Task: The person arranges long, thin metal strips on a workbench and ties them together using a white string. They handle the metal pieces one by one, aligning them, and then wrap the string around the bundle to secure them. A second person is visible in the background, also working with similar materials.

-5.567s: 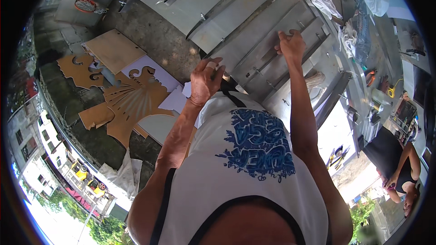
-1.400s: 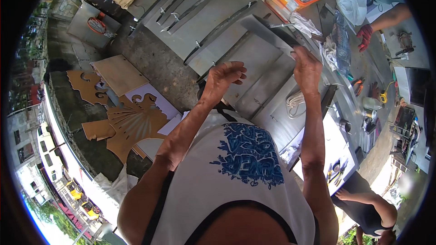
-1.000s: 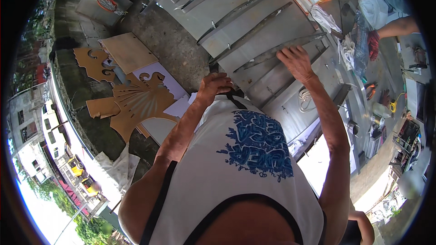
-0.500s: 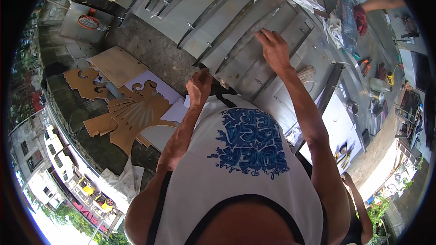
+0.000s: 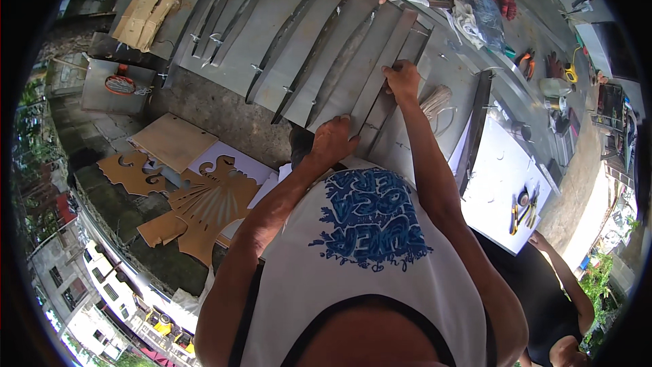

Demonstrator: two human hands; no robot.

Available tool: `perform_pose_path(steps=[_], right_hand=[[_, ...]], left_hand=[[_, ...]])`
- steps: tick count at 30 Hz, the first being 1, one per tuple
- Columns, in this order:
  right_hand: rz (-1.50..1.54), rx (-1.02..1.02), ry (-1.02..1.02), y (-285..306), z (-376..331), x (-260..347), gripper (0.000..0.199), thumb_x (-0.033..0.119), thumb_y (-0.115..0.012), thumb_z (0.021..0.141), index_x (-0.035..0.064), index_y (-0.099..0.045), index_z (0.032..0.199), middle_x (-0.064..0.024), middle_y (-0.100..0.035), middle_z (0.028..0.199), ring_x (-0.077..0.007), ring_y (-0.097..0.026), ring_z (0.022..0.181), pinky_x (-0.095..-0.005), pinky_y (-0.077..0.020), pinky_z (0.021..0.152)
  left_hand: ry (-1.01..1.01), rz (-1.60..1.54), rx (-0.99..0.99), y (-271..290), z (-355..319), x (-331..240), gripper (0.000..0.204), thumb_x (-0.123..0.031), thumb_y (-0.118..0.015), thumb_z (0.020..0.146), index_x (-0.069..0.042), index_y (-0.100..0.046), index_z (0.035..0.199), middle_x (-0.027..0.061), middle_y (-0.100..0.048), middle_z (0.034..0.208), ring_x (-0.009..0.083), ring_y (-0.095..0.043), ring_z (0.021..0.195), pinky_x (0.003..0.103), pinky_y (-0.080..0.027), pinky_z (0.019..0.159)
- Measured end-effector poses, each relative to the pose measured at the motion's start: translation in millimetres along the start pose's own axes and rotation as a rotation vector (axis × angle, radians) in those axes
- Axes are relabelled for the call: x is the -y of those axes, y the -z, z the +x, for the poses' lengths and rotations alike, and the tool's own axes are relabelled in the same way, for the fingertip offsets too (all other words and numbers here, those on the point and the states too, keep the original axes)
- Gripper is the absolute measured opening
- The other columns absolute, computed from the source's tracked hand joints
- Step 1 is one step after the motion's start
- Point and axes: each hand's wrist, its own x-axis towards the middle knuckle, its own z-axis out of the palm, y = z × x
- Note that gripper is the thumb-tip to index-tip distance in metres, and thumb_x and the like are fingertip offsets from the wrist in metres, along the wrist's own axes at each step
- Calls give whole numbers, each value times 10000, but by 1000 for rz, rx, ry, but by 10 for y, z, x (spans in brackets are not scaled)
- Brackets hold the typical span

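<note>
The grey metal strip (image 5: pixel 373 88) is positioned over the sheet-metal surface (image 5: pixel 275 10), to the right of the curved dark strip (image 5: pixel 344 61). Its right edge is grasped by the fingers of the right hand (image 5: pixel 403 81); the left hand (image 5: pixel 333 138) is placed at its near end, but whether its fingers grip cannot be told. For even control, the strip should be steadied at both points.

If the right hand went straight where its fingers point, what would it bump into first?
The right hand would probably meet the flat metal strip at its fingertips, then the curved dark strip beyond; depth is hard to judge.
</note>
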Motion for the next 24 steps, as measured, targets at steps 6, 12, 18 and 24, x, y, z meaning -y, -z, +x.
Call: perform_pose_path(steps=[6,12,18,24], right_hand=[[-311,-1,241,16,-29,148,173,57,-691,793,-92,-623,848,-232,-684,712,-327,-711,597,-401,-574,526],[-554,-69,289,9,-351,652,162,67,-660,774,-74,-652,854,-306,-676,848,-468,-691,838,-492,-582,760],[-500,-89,307,60,-292,595,160,59,-647,770,-76,-649,857,-310,-674,816,-465,-691,811,-502,-577,754],[-174,-74,246,231,-155,396,180,60,-665,779,-86,-647,881,-227,-687,736,-320,-703,638,-402,-558,577]], left_hand=[[89,-503,256,240,-7,116,495,-218,-767,800,64,-633,1185,173,-724,953,248,-719,879,337,-571,803],[105,-664,286,205,-121,124,546,-171,-758,846,41,-583,1318,147,-733,994,186,-708,901,314,-563,835],[115,-718,309,228,-109,98,595,-198,-766,854,29,-552,1361,155,-703,1140,192,-689,996,325,-549,888],[316,-1036,402,134,-49,162,689,-274,-727,902,79,-447,1423,170,-656,1228,229,-665,1046,328,-501,970]])
